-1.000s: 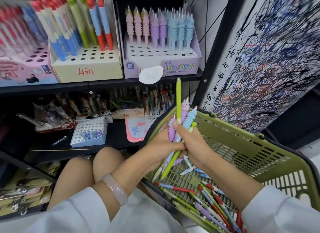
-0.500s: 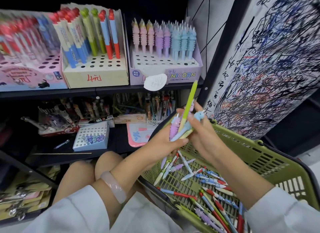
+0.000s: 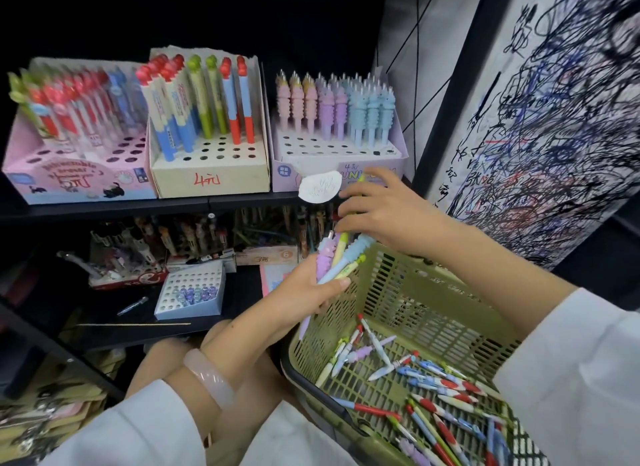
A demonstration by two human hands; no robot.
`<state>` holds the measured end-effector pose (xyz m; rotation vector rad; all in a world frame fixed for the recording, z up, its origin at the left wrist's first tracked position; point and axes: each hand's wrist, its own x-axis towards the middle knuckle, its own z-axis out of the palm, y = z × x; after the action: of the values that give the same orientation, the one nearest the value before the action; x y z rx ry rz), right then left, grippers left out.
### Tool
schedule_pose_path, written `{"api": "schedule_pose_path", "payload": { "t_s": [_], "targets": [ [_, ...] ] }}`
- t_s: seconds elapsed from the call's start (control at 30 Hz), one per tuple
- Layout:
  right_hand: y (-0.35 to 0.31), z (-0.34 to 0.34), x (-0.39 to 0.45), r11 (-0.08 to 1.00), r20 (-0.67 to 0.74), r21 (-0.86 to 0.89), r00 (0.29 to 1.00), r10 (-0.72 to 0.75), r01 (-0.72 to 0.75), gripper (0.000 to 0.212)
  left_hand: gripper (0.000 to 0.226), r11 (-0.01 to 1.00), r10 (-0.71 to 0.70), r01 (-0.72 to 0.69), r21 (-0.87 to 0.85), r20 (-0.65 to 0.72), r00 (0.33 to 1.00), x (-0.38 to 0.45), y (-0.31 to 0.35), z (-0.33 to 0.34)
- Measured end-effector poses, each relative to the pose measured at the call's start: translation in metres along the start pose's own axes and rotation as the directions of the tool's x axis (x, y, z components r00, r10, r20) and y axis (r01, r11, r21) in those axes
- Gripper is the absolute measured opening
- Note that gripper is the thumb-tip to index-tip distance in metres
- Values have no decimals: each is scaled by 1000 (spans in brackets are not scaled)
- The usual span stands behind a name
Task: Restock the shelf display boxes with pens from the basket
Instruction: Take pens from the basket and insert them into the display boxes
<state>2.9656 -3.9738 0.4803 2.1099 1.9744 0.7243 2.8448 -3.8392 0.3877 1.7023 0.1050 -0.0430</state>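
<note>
Head view: three display boxes (image 3: pixel 211 174), one basket (image 3: pixel 398 292).

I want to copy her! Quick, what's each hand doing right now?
Left hand: grips a bunch of pens.
Right hand: fingers curled round a green pen, lifting it.

The upper shelf (image 3: pixel 104 207) carries three display boxes side by side: a pink box (image 3: pixel 79 178), a cream box (image 3: pixel 211 174) and a lilac unicorn box (image 3: pixel 332 153). The lower shelf (image 3: pixel 104 323) carries a small white perforated box (image 3: pixel 190 292) and a loose pen (image 3: pixel 132 305).
</note>
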Motion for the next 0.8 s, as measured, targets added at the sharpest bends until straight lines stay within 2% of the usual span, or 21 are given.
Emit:
{"api": "schedule_pose_path", "payload": {
  "t_s": [0.1,0.23,0.33,0.43,0.53,0.63,0.7,0.8],
  "targets": [
    [7,-6,16,994,6,-58,996,-88,88,28,12,1000,22,-22,-19,-11,1000,-3,3,-13],
    [17,-17,34,986,-54,-63,986,-160,157,25,12,999,37,-37,-16,-32,999,-4,9,-36],
    [19,-24,47,984,-82,-106,985,-155,145,25,11,998,58,-59,-4,-63,996,-6,10,-53],
    [26,-29,55,991,-115,-98,988,-102,91,30,10,993,76,-85,-77,-108,991,-11,7,-66],
    [35,-31,64,999,-143,-30,989,39,-44,26,11,985,94,-119,-123,-188,978,-17,4,-79],
    [36,-28,79,957,-230,164,934,273,-239,16,5,976,121,-164,-145,-267,956,-21,4,-99],
    [31,-23,95,881,-227,329,877,424,-341,19,6,970,141,-197,-140,-337,931,-24,5,-112],
    [20,-19,130,710,-183,550,765,617,-441,22,5,964,146,-228,-140,-437,887,-28,8,-131]
  ]
}}
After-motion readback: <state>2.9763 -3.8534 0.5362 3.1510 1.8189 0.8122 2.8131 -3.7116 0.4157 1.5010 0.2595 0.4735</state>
